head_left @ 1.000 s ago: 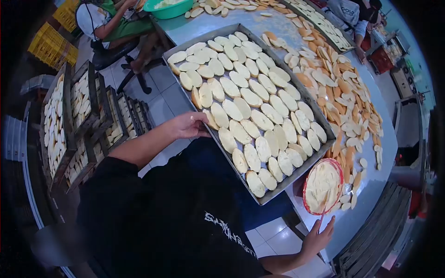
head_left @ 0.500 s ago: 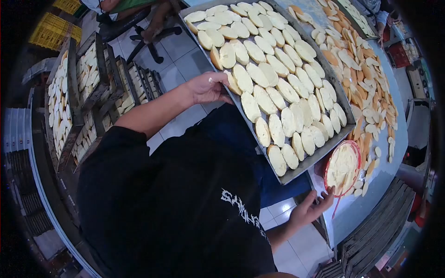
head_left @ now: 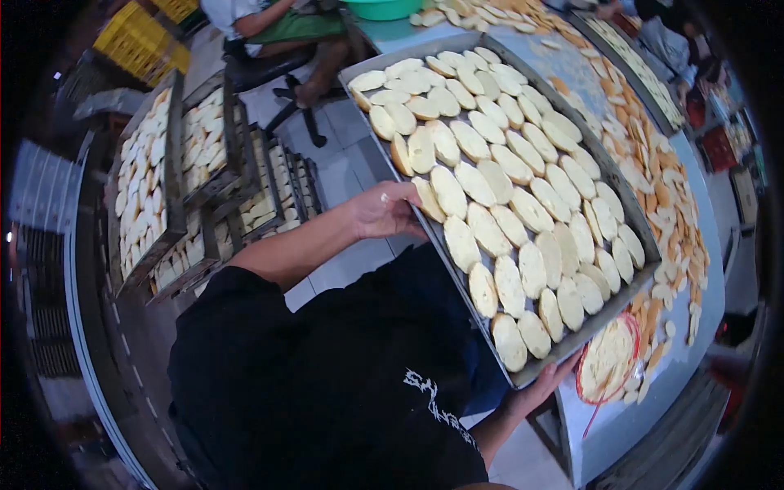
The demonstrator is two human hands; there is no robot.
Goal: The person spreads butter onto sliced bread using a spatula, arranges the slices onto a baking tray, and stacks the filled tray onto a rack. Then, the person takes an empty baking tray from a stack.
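Note:
A metal tray (head_left: 649, 263) filled with rows of oval bread slices (head_left: 531, 210) spread with something pale is tilted in front of me. My left hand (head_left: 385, 210) grips its left edge, thumb on the rim and fingers underneath. At the lower right corner, my right hand (head_left: 539, 390) holds the near edge, its fingers partly hidden by the tray. Just right of that corner, a red-rimmed bowl (head_left: 606, 359) of pale cream stands on the table, with a thin red handle sticking out of it.
The metal table (head_left: 694, 347) carries a long heap of bread slices (head_left: 665, 204). Filled trays (head_left: 147, 188) are stacked at the left, near yellow crates (head_left: 140, 42). A seated person (head_left: 269, 20) is at the upper left, another person (head_left: 665, 45) at the upper right. A green basin (head_left: 381, 8) stands on the table.
My right hand has left the red handle by the bowl and taken hold of the tray's lower right corner. The handle rests in the bowl. My left hand still holds the tray.

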